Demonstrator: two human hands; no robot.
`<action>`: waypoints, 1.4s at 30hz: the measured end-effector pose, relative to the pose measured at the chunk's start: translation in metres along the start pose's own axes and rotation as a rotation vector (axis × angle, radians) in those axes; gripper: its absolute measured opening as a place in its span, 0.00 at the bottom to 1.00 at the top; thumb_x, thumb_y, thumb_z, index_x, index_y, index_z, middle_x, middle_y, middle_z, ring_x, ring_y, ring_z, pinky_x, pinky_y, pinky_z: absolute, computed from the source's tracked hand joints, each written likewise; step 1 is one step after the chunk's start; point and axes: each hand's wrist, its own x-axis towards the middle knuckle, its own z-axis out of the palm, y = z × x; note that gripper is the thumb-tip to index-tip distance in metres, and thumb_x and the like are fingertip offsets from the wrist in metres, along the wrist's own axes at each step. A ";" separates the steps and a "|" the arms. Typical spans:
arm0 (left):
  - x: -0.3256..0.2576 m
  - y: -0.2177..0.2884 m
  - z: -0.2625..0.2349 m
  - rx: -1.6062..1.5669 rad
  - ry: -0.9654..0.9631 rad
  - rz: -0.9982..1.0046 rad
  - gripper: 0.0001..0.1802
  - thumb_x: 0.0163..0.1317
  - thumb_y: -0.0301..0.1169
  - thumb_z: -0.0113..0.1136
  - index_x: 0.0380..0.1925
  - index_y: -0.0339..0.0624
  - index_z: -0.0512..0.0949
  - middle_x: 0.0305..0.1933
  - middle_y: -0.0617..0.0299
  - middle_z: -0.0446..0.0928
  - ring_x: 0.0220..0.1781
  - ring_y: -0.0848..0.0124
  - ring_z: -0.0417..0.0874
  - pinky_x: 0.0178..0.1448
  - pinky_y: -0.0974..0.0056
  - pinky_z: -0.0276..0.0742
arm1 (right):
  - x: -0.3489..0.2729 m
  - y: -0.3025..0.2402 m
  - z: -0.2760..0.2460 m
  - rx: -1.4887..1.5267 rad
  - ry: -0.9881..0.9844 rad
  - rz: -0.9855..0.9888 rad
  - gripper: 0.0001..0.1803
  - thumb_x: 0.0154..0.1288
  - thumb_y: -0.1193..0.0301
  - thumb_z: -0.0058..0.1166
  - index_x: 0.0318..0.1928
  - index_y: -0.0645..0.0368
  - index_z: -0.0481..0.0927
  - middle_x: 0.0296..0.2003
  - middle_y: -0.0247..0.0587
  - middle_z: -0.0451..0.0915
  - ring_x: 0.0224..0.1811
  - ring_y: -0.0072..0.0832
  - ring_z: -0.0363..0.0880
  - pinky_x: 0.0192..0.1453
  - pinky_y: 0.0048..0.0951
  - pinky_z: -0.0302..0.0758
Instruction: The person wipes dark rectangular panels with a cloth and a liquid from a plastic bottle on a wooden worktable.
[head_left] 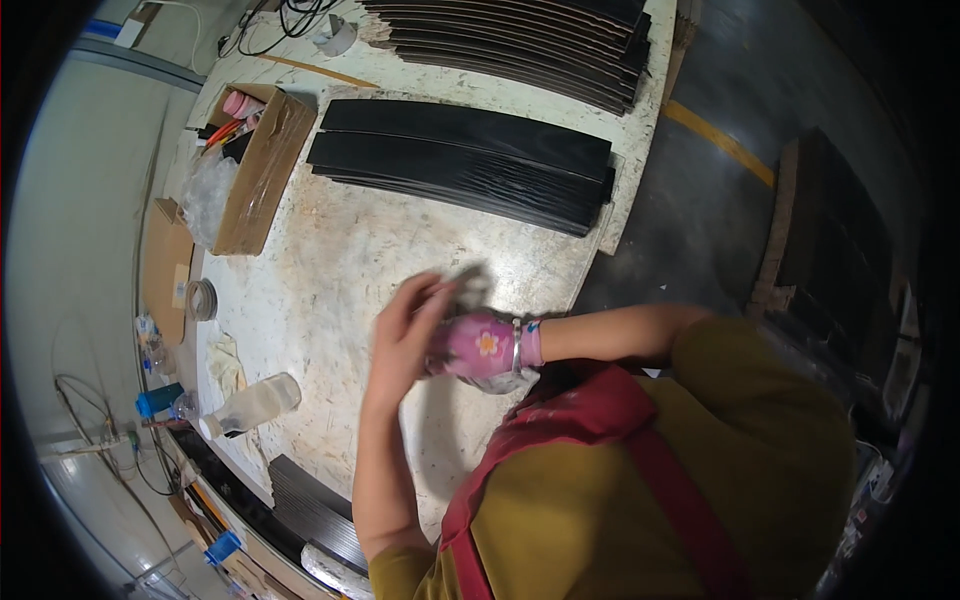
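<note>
My left hand (pixel 402 335) is bare and raised over the table, its fingers curled and drawn together against my right hand. My right hand (pixel 475 345) wears a pink glove with a flower print, and a bracelet (pixel 517 343) circles its wrist. The left hand covers the right fingers, so their pose is hidden. Whatever lies between the two hands cannot be made out. A crumpled clear plastic piece (pixel 505 382) shows under the right wrist. Beyond the hands lies a stack of black curved slats (pixel 460 160).
More dark slats (pixel 510 45) are stacked at the far edge. An open cardboard box (pixel 262 180) of tools and plastic stands left. Nearer are a tape roll (pixel 201 300), a clear bottle (pixel 255 403), a cloth (pixel 226 362) and grey strips (pixel 315 505). A dark stack (pixel 835 230) stands right.
</note>
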 end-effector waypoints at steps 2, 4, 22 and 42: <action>-0.046 -0.034 -0.038 -0.110 0.314 -0.117 0.20 0.68 0.37 0.48 0.54 0.36 0.70 0.52 0.54 0.75 0.53 0.68 0.76 0.56 0.65 0.71 | 0.008 -0.028 -0.025 0.398 0.099 0.128 0.17 0.63 0.58 0.51 0.37 0.62 0.75 0.23 0.44 0.77 0.27 0.35 0.77 0.35 0.36 0.72; -0.085 -0.072 -0.044 -0.247 0.494 -0.181 0.28 0.68 0.48 0.44 0.60 0.41 0.64 0.58 0.53 0.71 0.58 0.64 0.72 0.59 0.60 0.68 | 0.017 -0.027 -0.014 0.987 0.208 0.445 0.25 0.61 0.53 0.54 0.48 0.62 0.73 0.38 0.43 0.79 0.45 0.31 0.75 0.51 0.34 0.70; -0.238 -0.100 -0.098 0.325 0.883 0.227 0.11 0.55 0.21 0.58 0.39 0.34 0.74 0.43 0.58 0.69 0.44 0.66 0.72 0.47 0.69 0.69 | 0.044 -0.087 0.044 0.964 0.218 0.224 0.11 0.59 0.60 0.57 0.33 0.54 0.78 0.31 0.23 0.75 0.39 0.16 0.69 0.48 0.25 0.66; -0.321 -0.130 -0.170 -0.966 0.980 0.452 0.17 0.66 0.33 0.52 0.51 0.37 0.71 0.48 0.58 0.76 0.50 0.67 0.76 0.56 0.63 0.74 | 0.036 -0.144 0.076 -0.064 -0.116 -0.230 0.14 0.64 0.66 0.47 0.41 0.64 0.78 0.41 0.43 0.78 0.42 0.30 0.75 0.48 0.28 0.72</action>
